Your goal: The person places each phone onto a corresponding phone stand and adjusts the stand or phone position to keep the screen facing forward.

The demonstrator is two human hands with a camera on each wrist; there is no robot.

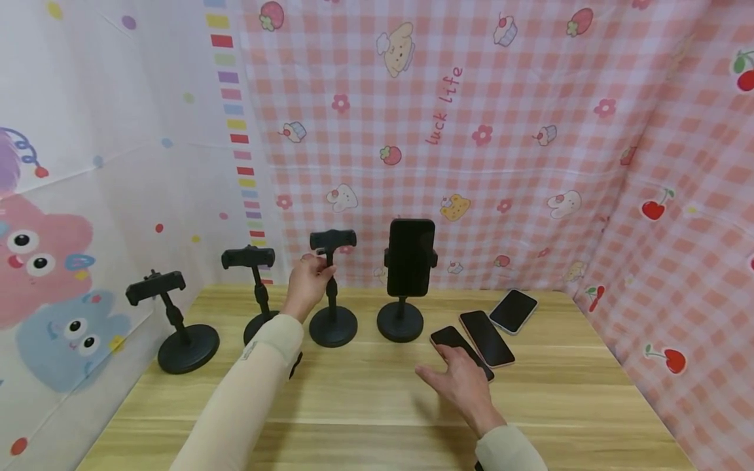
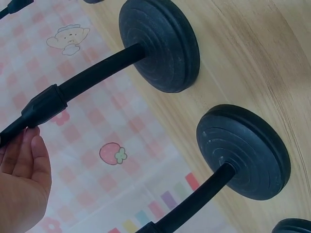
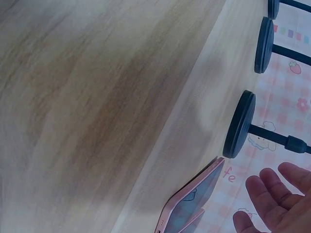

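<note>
My left hand grips the upper pole of a black phone stand, just under its bare clamp. In the left wrist view, the fingers meet that pole above its thick collar. To the right, another stand carries an upright black phone. My right hand, fingers spread and loosely bent, is over the nearest of three phones, a dark one lying on the table. In the right wrist view, the right hand appears beside a pink-edged phone.
Two more stands with bare clamps, one far left and one partly behind my left sleeve, stand on the wooden table. Two other phones lie to the right. Patterned cloth hangs behind and on both sides.
</note>
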